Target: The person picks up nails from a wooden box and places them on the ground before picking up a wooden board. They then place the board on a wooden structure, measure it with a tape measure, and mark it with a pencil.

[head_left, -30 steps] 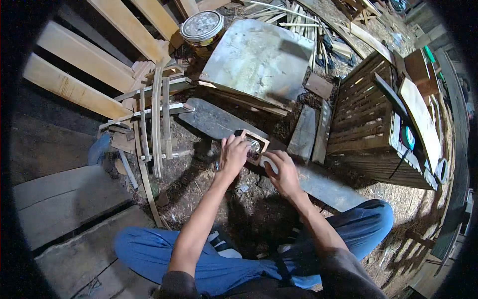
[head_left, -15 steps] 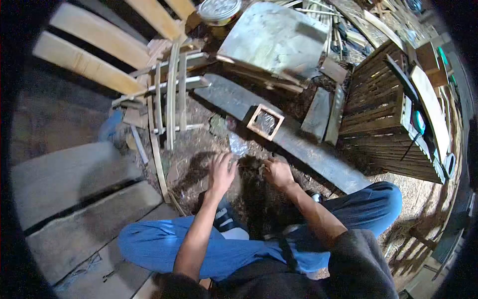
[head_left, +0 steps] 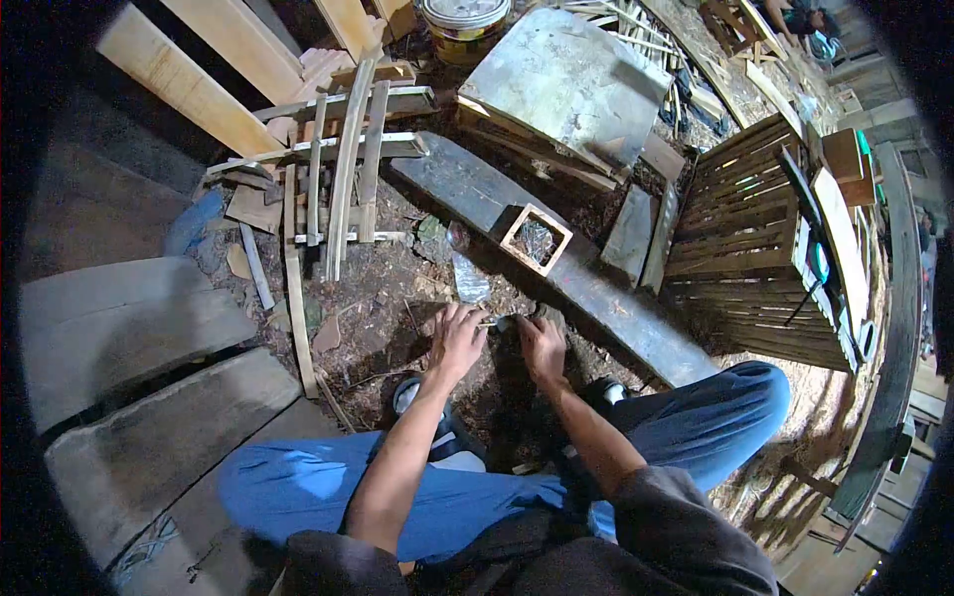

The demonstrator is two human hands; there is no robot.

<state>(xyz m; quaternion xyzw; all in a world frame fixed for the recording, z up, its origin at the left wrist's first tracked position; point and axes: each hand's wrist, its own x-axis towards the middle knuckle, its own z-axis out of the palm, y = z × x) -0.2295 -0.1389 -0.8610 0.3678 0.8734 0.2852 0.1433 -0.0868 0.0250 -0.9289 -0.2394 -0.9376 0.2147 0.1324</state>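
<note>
My left hand is low over the ground between my feet, its fingers curled around something small and pale that I cannot make out. Close by on the right, my right hand has its fingers bent together; what they grip, if anything, is hidden. A small greyish piece shows between the two hands. Just beyond them lies a clear plastic bag on the dirt. A small square wooden box with thin dark pieces like nails inside rests on a long dark plank.
Nailed slats stand at the left. A worn square board lies ahead, with a lidded bucket behind it. To the right is a slatted wooden crate bearing a tape measure. Wide boards lie left.
Both hands have come closer together, and the fingers of my left hand have curled around a small thing. The view has shifted slightly.
</note>
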